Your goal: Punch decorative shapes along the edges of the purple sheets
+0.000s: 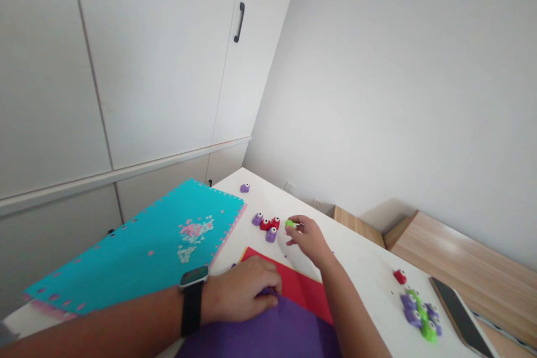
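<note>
A teal foam mat [138,251] with puzzle-cut edges is laid on a white table [361,257], and pink and pale paper bits [195,235] are scattered over it. A red craft punch [400,276] is set near a cluster of purple and green craft punches [419,313], with a dark-screened phone [459,316] just beside them. A light wood desk [461,257] is seen beyond the table, below a white wall [377,95], with white cabinet doors [146,56] at the left.

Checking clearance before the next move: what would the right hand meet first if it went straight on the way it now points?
The right hand, pinching a green punch, would probably meet the red punch first, though depth is hard to judge from this view.
</note>
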Demonstrator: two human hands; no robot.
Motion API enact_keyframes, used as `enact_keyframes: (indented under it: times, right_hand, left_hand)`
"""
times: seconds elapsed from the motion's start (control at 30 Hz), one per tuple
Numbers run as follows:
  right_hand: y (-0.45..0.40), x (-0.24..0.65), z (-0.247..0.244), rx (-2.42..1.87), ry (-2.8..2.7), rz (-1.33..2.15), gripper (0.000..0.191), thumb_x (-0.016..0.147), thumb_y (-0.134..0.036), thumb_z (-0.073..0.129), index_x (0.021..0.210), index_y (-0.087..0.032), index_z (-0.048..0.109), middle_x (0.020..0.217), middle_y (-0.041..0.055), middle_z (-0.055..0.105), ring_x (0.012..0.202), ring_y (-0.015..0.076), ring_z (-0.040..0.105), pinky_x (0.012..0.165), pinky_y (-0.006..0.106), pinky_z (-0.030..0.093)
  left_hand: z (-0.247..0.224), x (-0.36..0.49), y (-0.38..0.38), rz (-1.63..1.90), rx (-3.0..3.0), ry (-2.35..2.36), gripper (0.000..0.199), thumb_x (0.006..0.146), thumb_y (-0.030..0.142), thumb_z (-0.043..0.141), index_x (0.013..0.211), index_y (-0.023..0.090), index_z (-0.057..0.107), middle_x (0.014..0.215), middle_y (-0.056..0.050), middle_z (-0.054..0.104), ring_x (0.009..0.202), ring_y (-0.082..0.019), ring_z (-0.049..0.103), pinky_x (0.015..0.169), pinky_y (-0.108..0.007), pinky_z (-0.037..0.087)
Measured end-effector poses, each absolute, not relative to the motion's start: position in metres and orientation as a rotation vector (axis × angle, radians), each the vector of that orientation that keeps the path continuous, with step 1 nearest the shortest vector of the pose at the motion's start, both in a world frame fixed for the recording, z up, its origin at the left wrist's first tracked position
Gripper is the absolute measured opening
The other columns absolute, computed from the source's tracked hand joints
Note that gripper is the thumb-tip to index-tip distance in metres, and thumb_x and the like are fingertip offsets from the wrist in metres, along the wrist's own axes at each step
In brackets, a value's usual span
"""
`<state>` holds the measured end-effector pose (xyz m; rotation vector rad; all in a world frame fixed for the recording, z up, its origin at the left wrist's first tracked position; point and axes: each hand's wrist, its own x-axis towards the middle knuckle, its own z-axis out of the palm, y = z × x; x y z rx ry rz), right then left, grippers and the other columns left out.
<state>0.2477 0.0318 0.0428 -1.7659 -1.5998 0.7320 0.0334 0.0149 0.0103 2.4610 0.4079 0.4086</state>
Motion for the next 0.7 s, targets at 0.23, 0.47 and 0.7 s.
enact_keyframes:
  times: [0.23, 0.47, 0.7]
  right_hand:
    - [-0.043, 0.284, 0.062, -1.346, -1.064, 1.192, 0.046, 0.080, -0.045, 0.083, 0.116, -0.022, 0.065, 0.113, 0.0071, 0.072, 0.103, 0.0222, 0.072, 0.084, 0.031, 0.055]
    - [-0.075, 0.262, 0.037, -1.413, -1.160, 1.277, 0.047, 0.075, -0.033, 0.085, 0.117, -0.020, 0.070, 0.098, 0.0064, 0.077, 0.090, 0.0222, 0.072, 0.085, 0.035, 0.053]
    - [-0.084, 0.253, 0.033, -1.569, -1.660, 0.754, 0.037, 0.084, -0.017, 0.064, 0.120, -0.024, 0.069, 0.118, 0.0079, 0.072, 0.104, 0.0245, 0.069, 0.088, 0.036, 0.057]
  left_hand:
    - [0.014, 0.033, 0.015, 0.422, 2.431, 0.432, 0.007, 0.094, 0.023, 0.062, 0.096, 0.024, 0.069, 0.097, -0.001, 0.075, 0.091, -0.020, 0.069, 0.081, -0.025, 0.046]
    - [0.012, 0.033, 0.018, 0.399, 2.353, 0.457, 0.012, 0.092, 0.032, 0.068, 0.099, 0.024, 0.074, 0.094, 0.000, 0.078, 0.085, -0.019, 0.072, 0.075, -0.023, 0.048]
    - [0.014, 0.032, 0.018, 0.433, 2.281, 0.436, 0.016, 0.090, 0.031, 0.069, 0.102, 0.023, 0.075, 0.095, -0.001, 0.078, 0.087, -0.020, 0.073, 0.076, -0.023, 0.050]
